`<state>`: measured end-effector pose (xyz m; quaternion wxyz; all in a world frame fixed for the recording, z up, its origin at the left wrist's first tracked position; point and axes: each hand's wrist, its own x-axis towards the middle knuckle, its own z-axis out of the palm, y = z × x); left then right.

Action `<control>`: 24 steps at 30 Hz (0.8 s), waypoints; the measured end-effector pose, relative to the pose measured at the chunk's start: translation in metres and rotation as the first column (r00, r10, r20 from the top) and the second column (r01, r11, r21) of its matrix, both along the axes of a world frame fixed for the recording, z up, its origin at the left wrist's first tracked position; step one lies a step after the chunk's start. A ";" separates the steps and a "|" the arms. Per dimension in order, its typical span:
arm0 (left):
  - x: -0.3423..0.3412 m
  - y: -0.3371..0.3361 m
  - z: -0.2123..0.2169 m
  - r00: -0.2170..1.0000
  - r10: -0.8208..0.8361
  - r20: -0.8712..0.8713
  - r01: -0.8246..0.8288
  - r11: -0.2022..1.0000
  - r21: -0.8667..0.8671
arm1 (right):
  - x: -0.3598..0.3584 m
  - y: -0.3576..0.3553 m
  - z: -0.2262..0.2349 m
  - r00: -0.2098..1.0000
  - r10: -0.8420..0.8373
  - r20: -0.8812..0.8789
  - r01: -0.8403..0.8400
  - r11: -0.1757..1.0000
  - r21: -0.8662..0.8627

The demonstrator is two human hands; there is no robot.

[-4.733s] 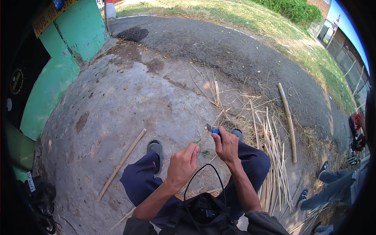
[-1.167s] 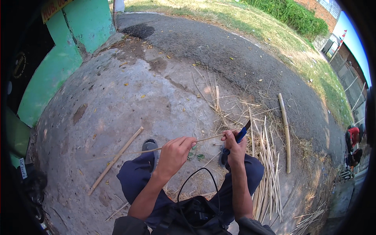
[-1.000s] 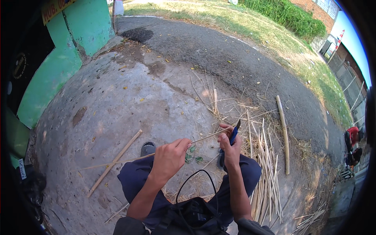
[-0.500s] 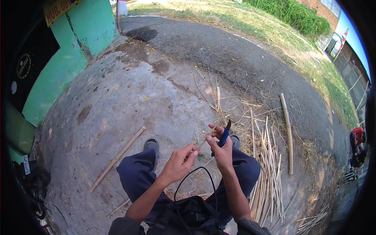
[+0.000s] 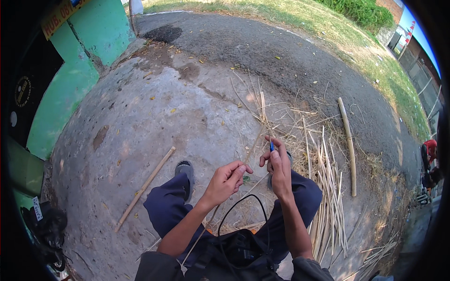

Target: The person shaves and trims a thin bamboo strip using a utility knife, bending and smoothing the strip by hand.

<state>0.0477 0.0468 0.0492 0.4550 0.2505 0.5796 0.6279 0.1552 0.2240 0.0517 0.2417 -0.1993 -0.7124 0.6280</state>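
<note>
Since prior frame, both hands drawn closer: L hand [image 5: 226,180] pinches thin strip [image 5: 255,146], R hand [image 5: 280,166] grips blue knife [image 5: 272,146] at it; split pile [image 5: 328,196] at right, one stick [image 5: 146,186] untouched — est. partway.

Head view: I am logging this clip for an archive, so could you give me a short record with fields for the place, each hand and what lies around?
place: outdoors, concrete ground beside a green wall
posture: seated, dark trousers, sandal on the left foot
left hand: pinching a thin bamboo strip
right hand: gripping a blue-handled knife, blade hidden
right side: pile of split bamboo strips, a bamboo pole
left side: a loose bamboo stick
</note>
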 end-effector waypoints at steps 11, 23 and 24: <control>-0.002 -0.025 0.004 0.988 0.069 0.138 -0.087 0.989 0.123 | -0.018 0.009 0.015 0.954 0.180 0.239 -0.298 0.644 0.705; -0.007 -0.031 -0.012 0.975 -0.024 0.221 0.008 0.997 0.075 | -0.019 0.003 -0.003 0.972 0.124 0.199 -0.224 0.738 0.636; -0.006 -0.030 -0.011 0.975 -0.026 0.221 0.010 0.997 0.076 | -0.022 0.002 -0.006 0.983 0.118 0.141 -0.173 0.861 0.478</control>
